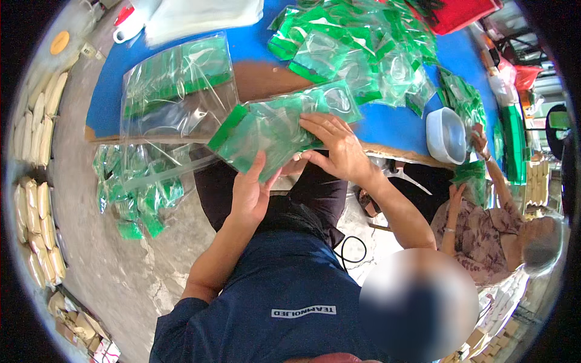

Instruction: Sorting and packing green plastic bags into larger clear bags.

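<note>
Two hands, the left hand and the right hand: both on one pouch, just above the lap.
Left hand: pinching the pouch's lower edge, thumb on the upper face, the other fingers partly hidden beneath.
Right hand: laid palm-down over the pouch's right part, fingers close together and nearly straight, thumb set apart from them near the lower edge; cannot tell how firmly pressed.
Green-tinted pouch: see-through, with a solid green band at its left end; tilted, right end higher, over the near edge of the desk.
Large clear bag: left of the pouch, draped over the desk edge, with green-banded plastic showing through.
Desk top: blue, with a brown patch beyond the pouch.
Pouch pile: heaped loosely on the far side, green and clear, overlapping.
White tub: near the desk edge, to the right.
White plastic sheets: at the far left of the desk.
Lower left: more green pouches, beside and below the desk edge.
Co-worker: at the right in a patterned top, hands at other green packaging.
Shelving side, far left: stacked pale wrapped bundles.
</note>
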The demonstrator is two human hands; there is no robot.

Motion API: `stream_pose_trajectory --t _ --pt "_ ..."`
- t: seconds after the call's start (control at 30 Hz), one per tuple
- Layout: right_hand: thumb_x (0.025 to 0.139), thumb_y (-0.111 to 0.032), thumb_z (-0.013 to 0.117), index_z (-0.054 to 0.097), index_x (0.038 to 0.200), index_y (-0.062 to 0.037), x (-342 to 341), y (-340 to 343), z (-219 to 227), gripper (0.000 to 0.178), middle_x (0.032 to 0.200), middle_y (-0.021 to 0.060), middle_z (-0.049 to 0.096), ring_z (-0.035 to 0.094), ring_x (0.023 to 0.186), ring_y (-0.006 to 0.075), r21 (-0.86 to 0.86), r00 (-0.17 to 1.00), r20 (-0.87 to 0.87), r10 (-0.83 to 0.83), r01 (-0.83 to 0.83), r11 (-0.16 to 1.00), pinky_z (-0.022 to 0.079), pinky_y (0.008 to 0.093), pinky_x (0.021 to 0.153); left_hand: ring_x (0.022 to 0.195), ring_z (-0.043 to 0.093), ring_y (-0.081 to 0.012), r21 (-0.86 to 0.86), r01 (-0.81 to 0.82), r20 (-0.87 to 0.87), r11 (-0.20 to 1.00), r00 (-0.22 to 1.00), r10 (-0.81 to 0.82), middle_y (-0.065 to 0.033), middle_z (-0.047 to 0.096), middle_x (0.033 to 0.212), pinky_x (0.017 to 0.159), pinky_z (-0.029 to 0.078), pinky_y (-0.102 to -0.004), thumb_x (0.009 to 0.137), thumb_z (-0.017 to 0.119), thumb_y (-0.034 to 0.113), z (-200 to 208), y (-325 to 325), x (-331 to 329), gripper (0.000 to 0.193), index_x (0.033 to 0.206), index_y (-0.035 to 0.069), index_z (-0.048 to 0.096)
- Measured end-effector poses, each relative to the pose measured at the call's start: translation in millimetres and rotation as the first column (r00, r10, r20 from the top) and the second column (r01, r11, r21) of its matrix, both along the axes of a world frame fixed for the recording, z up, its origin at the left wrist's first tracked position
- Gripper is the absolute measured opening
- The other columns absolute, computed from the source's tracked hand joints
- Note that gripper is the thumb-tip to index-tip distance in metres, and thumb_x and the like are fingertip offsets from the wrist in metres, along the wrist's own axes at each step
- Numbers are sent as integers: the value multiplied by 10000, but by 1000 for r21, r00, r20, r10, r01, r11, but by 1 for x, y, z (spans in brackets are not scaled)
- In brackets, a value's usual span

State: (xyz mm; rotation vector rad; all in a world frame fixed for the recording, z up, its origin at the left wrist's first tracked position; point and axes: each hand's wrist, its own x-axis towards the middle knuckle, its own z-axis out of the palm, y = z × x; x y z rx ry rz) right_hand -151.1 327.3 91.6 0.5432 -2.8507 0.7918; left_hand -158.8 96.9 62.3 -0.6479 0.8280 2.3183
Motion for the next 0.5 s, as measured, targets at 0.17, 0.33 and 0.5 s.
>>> stream_pose_trajectory --t 0.17,0.33,0.5 --pt "826 -529 700 481 1406 -36 6 -7 -6 792 1492 172 433 426 1355 367 226 989 -108 -98 120 967 315 530 1129 1147 606 -224 -100 -90 -228 991 971 66 -69 594 1285 965 537 -401 976 639 188 -4 -4 0 402 1330 48 507" --pt "770 -678 673 447 1423 4 -4 2 -11 971 1478 277 394 378 1359 425 266 899 -199 -391 434 861 332 545 1088 1121 628 -227 -190 -73 -297 979 955 14 -76 606 1271 946 545 -394 969 649 204 -4 -16 2 422 1321 23 505" --pt "818 -717 596 452 1412 20 -26 -16 -1 957 1463 290 405 411 1327 445 292 840 -119 -530 540 790 357 523 1076 1118 643 -240 -118 81 -287 990 951 -112 -86 620 1271 961 538 -395 950 655 154 -15 -31 3 431 1331 23 502"
